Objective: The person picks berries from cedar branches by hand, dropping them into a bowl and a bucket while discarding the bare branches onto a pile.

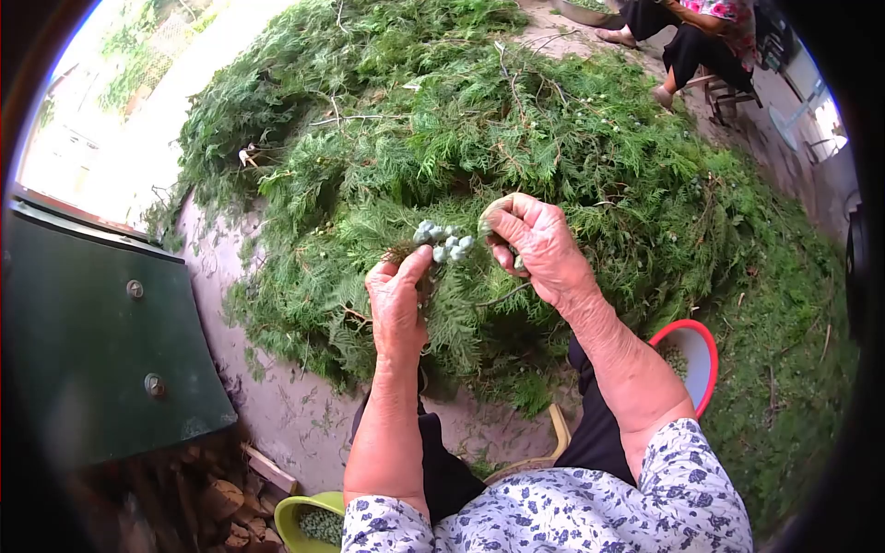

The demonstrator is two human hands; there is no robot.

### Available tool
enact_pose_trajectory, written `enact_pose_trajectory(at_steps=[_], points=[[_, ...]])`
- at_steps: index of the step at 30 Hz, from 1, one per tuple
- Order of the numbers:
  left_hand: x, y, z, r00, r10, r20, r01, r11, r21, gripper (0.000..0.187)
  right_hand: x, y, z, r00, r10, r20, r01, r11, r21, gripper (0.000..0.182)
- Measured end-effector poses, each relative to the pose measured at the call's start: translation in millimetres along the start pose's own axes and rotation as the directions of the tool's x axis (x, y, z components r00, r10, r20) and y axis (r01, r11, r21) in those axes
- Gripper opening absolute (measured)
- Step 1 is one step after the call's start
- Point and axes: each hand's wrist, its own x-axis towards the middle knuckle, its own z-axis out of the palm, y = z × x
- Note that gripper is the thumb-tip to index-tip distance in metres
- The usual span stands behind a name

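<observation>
My left hand (396, 300) is closed in a pinch on a conifer sprig (456, 323), its flat green fronds hanging below the fingers. At the top of the sprig sits a cluster of pale bluish-green cones (444, 241), just above my left thumb. Close to the right of the cluster is my right hand (539, 244), with fingers curled and thumb and forefinger pressed together. Something small and pale green shows partly under those fingers, too hidden to name. Beyond both hands lies a large heap of cut conifer branches (442, 129).
A red-rimmed bowl (710, 359) holding small green cones stands by my right arm. A yellow-green bowl (293, 507) of cones sits at lower left, near firewood (221, 502) and a dark green metal panel (101, 341). Another person (710, 32) sits at upper right beside a basin (585, 13).
</observation>
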Motion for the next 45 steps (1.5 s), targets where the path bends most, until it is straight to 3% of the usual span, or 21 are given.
enact_pose_trajectory(at_steps=[1, 3, 4, 6, 7, 9, 11, 13, 16, 18, 19, 22, 23, 29, 33, 34, 35, 36, 37, 39, 45], points=[[2, -4, -2, 1.000, 0.004, 0.000, -0.004, 0.998, 0.057, 0.021, -1, 2, 3, 1.000, 0.003, 0.003, -0.003, 1.000, 0.000, 0.015], [1, -4, -1, 1.000, 0.008, -0.003, -0.008, 0.994, 0.113, 0.025, -3, 7, 7, 0.969, -0.249, 0.002, 0.227, 0.880, -0.418, 0.013], [-3, 1, 3, 0.994, 0.020, 0.105, -0.027, 0.998, 0.062, 0.027, -1, 11, 6, 0.945, -0.326, 0.001, 0.273, 0.789, -0.550, 0.012], [-7, 6, 8, 0.964, 0.058, 0.259, -0.062, 0.998, 0.006, 0.032, -2, 10, 9, 0.919, -0.393, 0.029, 0.328, 0.722, -0.609, 0.012], [-6, 5, 7, 0.964, 0.059, 0.258, -0.063, 0.998, 0.005, 0.032, -4, 9, 11, 0.887, -0.457, 0.062, 0.379, 0.646, -0.663, 0.012], [-5, 0, 2, 0.974, 0.061, 0.220, -0.066, 0.998, 0.018, 0.035, -5, 8, 15, 0.900, -0.432, 0.053, 0.345, 0.633, -0.693, 0.011], [-5, -1, 5, 0.979, 0.044, 0.200, -0.054, 0.998, 0.042, 0.031, -3, 15, 15, 0.820, -0.564, 0.098, 0.463, 0.554, -0.691, 0.014], [-5, -6, 9, 0.971, 0.159, 0.178, -0.161, 0.987, -0.002, 0.024, -3, 17, 16, 0.824, -0.559, 0.092, 0.460, 0.564, -0.686, 0.013], [-1, -14, 7, 0.984, 0.145, 0.104, -0.136, 0.986, -0.092, 0.022, -4, 14, 16, 0.867, -0.492, 0.073, 0.400, 0.603, -0.690, 0.011], [-1, -14, 7, 0.983, 0.153, 0.101, -0.141, 0.983, -0.114, 0.021, -3, 10, 13, 0.981, -0.191, -0.023, 0.173, 0.928, -0.331, 0.010], [0, -15, 5, 0.981, 0.150, 0.125, -0.137, 0.985, -0.103, 0.021, -4, 7, 12, 0.996, -0.072, -0.051, 0.073, 0.997, 0.011, 0.010], [-1, -12, 6, 0.979, 0.142, 0.149, -0.128, 0.987, -0.098, 0.021, 6, 4, -8, 1.000, -0.025, 0.006, 0.020, 0.911, 0.411, 0.011], [-1, -11, 7, 0.979, 0.134, 0.152, -0.120, 0.988, -0.101, 0.021, 11, 10, -17, 0.992, -0.046, 0.114, -0.026, 0.827, 0.561, 0.014], [-3, -11, 6, 0.981, 0.110, 0.157, -0.102, 0.993, -0.057, 0.020, 12, 8, -18, 0.985, -0.062, 0.158, -0.058, 0.755, 0.654, 0.017], [-1, -11, 2, 0.984, 0.121, 0.132, -0.122, 0.993, -0.005, 0.013, 7, -1, -14, 0.974, 0.024, 0.225, -0.165, 0.756, 0.633, 0.017], [-2, -10, 3, 0.984, 0.120, 0.130, -0.121, 0.993, -0.003, 0.013, 7, -1, -14, 0.987, 0.013, 0.157, -0.072, 0.923, 0.378, 0.015], [-5, -7, 6, 0.985, 0.110, 0.132, -0.114, 0.993, 0.024, 0.011, 5, -1, -13, 0.995, -0.020, 0.095, 0.012, 0.997, 0.081, 0.014], [-6, -5, 8, 0.986, 0.100, 0.135, -0.107, 0.993, 0.052, 0.009, 1, -6, -7, 0.993, -0.064, 0.104, 0.083, 0.978, -0.192, 0.012], [-6, -6, 7, 0.986, 0.099, 0.136, -0.107, 0.993, 0.053, 0.009, 4, -3, -5, 0.883, -0.404, 0.240, 0.466, 0.688, -0.556, 0.017], [-6, -8, 5, 0.976, 0.114, 0.186, -0.137, 0.984, 0.110, 0.007, 1, 0, 3, 0.801, -0.478, 0.360, 0.588, 0.521, -0.619, 0.024], [-9, -6, 6, 0.960, 0.117, 0.254, -0.167, 0.969, 0.185, 0.009, 1, 11, 4, 0.827, -0.436, 0.354, 0.551, 0.511, -0.659, 0.024]])
